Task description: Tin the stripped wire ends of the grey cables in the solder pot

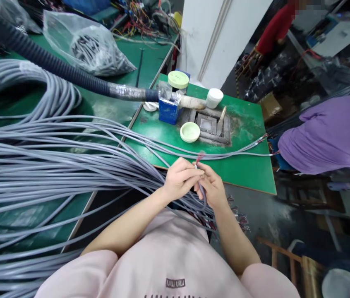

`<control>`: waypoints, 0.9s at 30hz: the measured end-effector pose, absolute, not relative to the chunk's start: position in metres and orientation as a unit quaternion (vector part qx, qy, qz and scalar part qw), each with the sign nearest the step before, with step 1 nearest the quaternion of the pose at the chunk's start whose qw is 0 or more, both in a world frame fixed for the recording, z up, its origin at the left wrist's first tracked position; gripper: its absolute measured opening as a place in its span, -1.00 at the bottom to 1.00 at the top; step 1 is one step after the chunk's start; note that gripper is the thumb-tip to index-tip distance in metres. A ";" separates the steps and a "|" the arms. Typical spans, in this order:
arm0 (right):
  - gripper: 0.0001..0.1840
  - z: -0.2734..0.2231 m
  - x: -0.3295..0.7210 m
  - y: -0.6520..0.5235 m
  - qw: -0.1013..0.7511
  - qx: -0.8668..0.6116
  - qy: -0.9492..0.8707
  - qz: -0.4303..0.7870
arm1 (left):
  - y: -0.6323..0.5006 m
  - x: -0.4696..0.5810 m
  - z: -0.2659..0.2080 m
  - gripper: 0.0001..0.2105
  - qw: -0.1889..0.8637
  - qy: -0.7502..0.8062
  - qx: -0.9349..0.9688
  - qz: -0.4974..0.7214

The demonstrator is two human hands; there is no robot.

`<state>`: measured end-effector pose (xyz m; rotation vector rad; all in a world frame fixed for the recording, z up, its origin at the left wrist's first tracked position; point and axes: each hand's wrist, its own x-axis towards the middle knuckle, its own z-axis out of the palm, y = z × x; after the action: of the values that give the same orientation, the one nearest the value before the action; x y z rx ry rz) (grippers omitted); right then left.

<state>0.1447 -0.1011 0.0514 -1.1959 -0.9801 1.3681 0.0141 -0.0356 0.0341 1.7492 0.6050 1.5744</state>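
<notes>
Close together in front of my chest, my left hand [181, 179] and my right hand [212, 185] both grip the end of one grey cable [202, 191]. Reddish thin wires [199, 158] fan out of its stripped tip, above my fingertips. The fingers of both hands are pinched at the neck of the cable, and they partly hide it. Beneath my forearms runs a thick bundle of grey cables [100, 165] from the left, with stripped ends [240, 221] hanging past my right wrist. A few cables lie across the green board beyond my hands.
On the green board [249, 174] stand a solder pot [207, 124], a pale green dish [190, 131], a white tub [214, 97] and a blue box [168, 111] holding a black hose [78, 74]. A bag of cables [91, 47] lies back left. A person in purple [327, 132] sits right.
</notes>
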 end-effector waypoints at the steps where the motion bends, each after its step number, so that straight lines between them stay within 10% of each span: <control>1: -0.47 0.050 0.145 -0.104 0.525 -0.497 -0.399 0.565 | -0.038 0.015 0.034 -0.93 0.337 0.211 0.698 0.596; 11: -0.47 0.055 0.147 -0.118 0.504 -0.538 -0.429 0.523 | -0.055 0.024 0.029 -0.72 0.757 0.241 0.435 0.424; 20: -0.83 0.086 0.166 -0.103 0.434 -0.608 -0.619 0.243 | -0.065 0.020 0.033 -0.73 0.791 0.244 0.439 0.348; 27: -0.62 0.090 0.155 -0.093 0.416 -0.591 -0.666 0.185 | -0.072 0.017 0.032 -0.70 0.793 0.242 0.459 0.321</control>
<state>0.1549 -0.0935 0.0901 -1.4850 -1.6724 0.4634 0.0172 -0.0723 0.0324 0.9862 0.5196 0.6910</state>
